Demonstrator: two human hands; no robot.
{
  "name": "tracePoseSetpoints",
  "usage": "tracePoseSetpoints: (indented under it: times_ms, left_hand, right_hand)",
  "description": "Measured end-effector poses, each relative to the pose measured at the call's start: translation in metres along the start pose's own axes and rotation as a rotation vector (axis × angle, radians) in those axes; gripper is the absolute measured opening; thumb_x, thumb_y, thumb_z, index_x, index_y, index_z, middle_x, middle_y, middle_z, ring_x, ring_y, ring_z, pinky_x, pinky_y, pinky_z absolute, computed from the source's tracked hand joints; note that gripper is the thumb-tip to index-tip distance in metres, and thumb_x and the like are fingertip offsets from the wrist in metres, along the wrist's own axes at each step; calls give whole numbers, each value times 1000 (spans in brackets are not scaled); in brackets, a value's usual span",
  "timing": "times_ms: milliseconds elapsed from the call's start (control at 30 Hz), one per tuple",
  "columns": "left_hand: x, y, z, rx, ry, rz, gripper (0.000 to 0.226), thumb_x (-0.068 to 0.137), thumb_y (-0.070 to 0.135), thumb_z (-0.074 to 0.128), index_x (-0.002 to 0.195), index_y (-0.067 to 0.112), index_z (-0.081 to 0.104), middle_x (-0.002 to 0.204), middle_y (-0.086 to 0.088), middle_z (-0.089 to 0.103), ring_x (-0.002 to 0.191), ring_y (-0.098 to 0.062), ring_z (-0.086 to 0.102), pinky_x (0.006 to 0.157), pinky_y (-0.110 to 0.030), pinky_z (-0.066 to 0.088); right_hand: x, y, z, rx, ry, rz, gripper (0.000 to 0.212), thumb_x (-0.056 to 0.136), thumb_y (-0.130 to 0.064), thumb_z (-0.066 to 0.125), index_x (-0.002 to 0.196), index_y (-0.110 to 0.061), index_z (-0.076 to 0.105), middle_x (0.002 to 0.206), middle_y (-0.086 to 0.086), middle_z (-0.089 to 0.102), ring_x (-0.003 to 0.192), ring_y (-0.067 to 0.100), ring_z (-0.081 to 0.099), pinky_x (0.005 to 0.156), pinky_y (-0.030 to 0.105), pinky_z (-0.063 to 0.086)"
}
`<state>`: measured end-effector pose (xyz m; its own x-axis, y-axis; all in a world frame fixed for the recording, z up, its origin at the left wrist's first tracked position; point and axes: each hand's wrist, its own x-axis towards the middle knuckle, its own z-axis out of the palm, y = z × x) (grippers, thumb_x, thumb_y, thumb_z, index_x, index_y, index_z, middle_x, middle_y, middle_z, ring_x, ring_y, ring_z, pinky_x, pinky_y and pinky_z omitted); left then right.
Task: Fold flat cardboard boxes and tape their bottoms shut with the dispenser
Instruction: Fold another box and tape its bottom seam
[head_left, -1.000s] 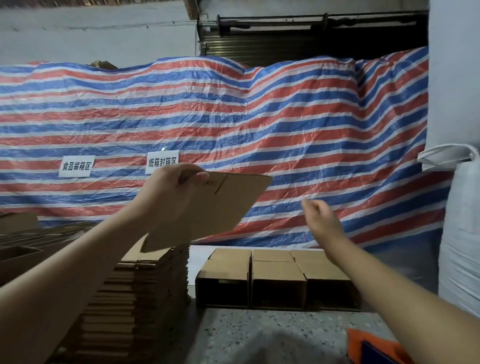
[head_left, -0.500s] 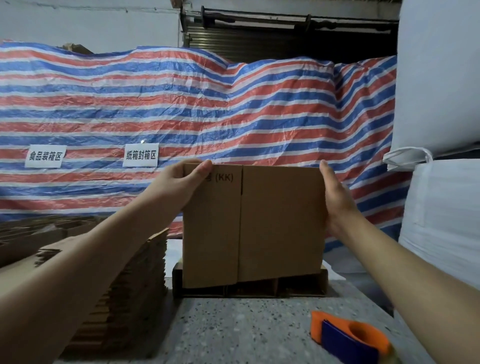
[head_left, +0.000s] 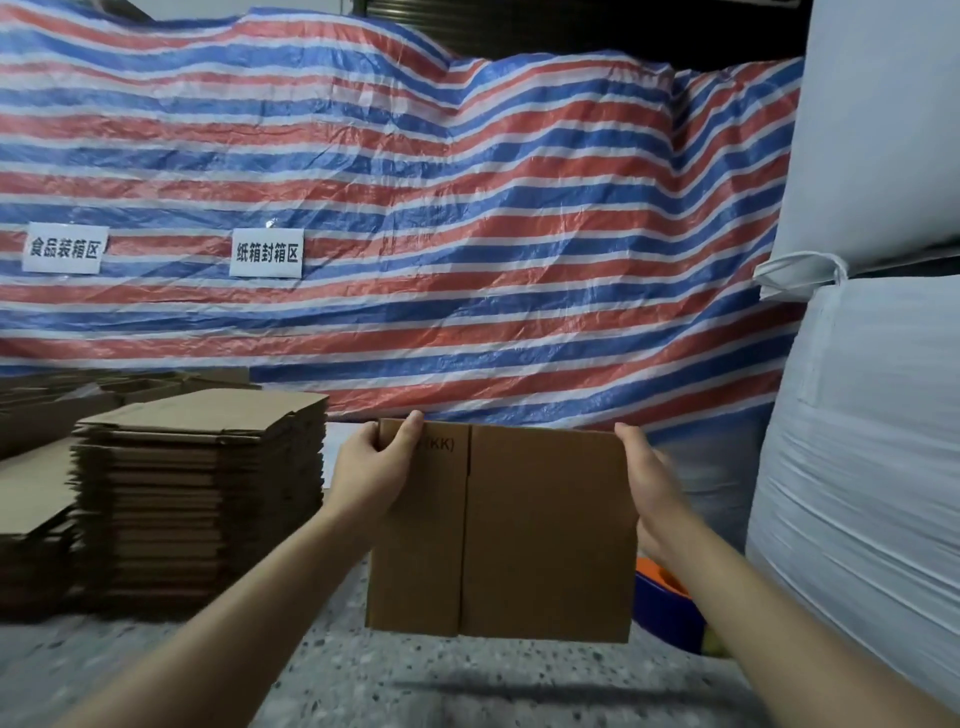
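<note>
surface: speckled table (head_left: 395, 680), bare patch in front; flat box hangs just above it, shadow under its lower edge.
flat box (head_left: 501, 530): still collapsed, upright, printed "(KK)" near top left, centre seam vertical. Lower and closer than half a second ago, when it was raised chest-high against the tarp; a second ago only the left hand had it.
left hand (head_left: 376, 470): grasps top-left corner, thumb over front face, fingers behind.
right hand (head_left: 649, 483): clasps right edge, thumb tip on the top-right corner, fingers hidden behind the card.
meaning: two-handed hold now set, box brought down to working height; judged ready to be squeezed open. No flaps folded yet, no tape applied.
dispenser (head_left: 667, 605): orange and blue, on table just right of the box, partly hidden by right forearm. Untouched.
stack of flats (head_left: 202, 493): left of the box, tall pile, more piles beyond.
tarp (head_left: 467, 218): striped backdrop, two white labels.
white sacks (head_left: 872, 415): far right.
</note>
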<state>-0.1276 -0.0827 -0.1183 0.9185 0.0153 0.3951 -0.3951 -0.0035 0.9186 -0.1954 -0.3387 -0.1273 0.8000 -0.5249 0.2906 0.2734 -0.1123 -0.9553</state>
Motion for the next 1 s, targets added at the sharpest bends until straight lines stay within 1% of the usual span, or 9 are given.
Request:
tracePoseSetpoints:
  times_ms: [67, 200, 267, 400, 533, 767, 833, 900, 1000]
  left_hand:
    - [-5, -14, 0, -2, 10, -10, 32, 92, 53, 60, 93, 21, 65, 90, -1, 69, 88, -15, 65, 66, -28, 47]
    - [-13, -30, -1, -29, 25, -27, 34, 92, 53, 59, 93, 19, 63, 89, -3, 66, 88, -17, 63, 67, -30, 45]
    - [-15, -33, -1, -30, 28, -32, 36, 92, 53, 59, 95, 17, 63, 91, -4, 66, 89, -17, 62, 68, -31, 45]
    - [-19, -32, -1, -56, 37, -45, 40, 89, 57, 61, 95, 17, 64, 89, -1, 66, 83, -12, 61, 63, -27, 43]
    - [-21, -33, 1, -55, 32, -58, 47, 82, 63, 65, 98, 19, 65, 91, 1, 69, 84, -11, 64, 62, -25, 42]
    - [-20, -49, 8, -57, 86, -155, 40, 82, 57, 70, 95, 20, 67, 91, -1, 72, 87, -19, 68, 83, -41, 57]
    - [-20, -49, 10, -65, 102, -157, 39, 82, 56, 70, 94, 20, 67, 90, 0, 72, 89, -19, 68, 84, -41, 56]
    - [-20, -49, 13, -55, 125, -169, 41, 81, 58, 69, 97, 21, 65, 95, -1, 70, 94, -21, 66, 92, -46, 53]
    - [-21, -45, 18, 11, 155, -272, 66, 73, 66, 58, 122, 21, 53, 119, -6, 61, 115, -29, 56, 105, -54, 41]
  right_hand:
    - [-4, 13, -1, -16, -43, 8, 49, 100, -59, 43, 91, -23, 75, 83, 0, 78, 75, 12, 75, 55, 24, 56]
    - [-15, 21, 1, -23, -105, 55, 54, 95, -70, 42, 111, -28, 72, 99, -1, 78, 96, 18, 74, 86, 41, 58]
    - [-19, 20, 2, -9, -79, 71, 53, 95, -69, 45, 115, -27, 71, 101, 0, 78, 100, 21, 73, 93, 46, 56]
    - [-20, 24, 1, -1, -49, 73, 50, 95, -66, 50, 111, -24, 73, 97, 1, 79, 96, 21, 75, 89, 43, 58]
    - [-20, 26, 0, -5, -47, 79, 49, 95, -64, 50, 105, -23, 75, 94, 1, 79, 86, 16, 76, 77, 37, 58]
    - [-18, 32, -4, -29, -123, 149, 38, 95, -46, 54, 91, -16, 77, 77, 2, 74, 66, 13, 73, 55, 29, 54]
    - [-18, 32, -4, -22, -130, 159, 39, 95, -47, 54, 93, -15, 77, 79, 3, 74, 67, 14, 72, 57, 30, 55]
    - [-18, 31, -4, -18, -155, 167, 44, 95, -49, 53, 99, -12, 76, 85, 5, 73, 75, 17, 72, 67, 34, 57]
    - [-19, 30, -6, -35, -199, 149, 42, 97, -49, 51, 93, -15, 74, 83, 4, 71, 72, 12, 71, 73, 35, 55]
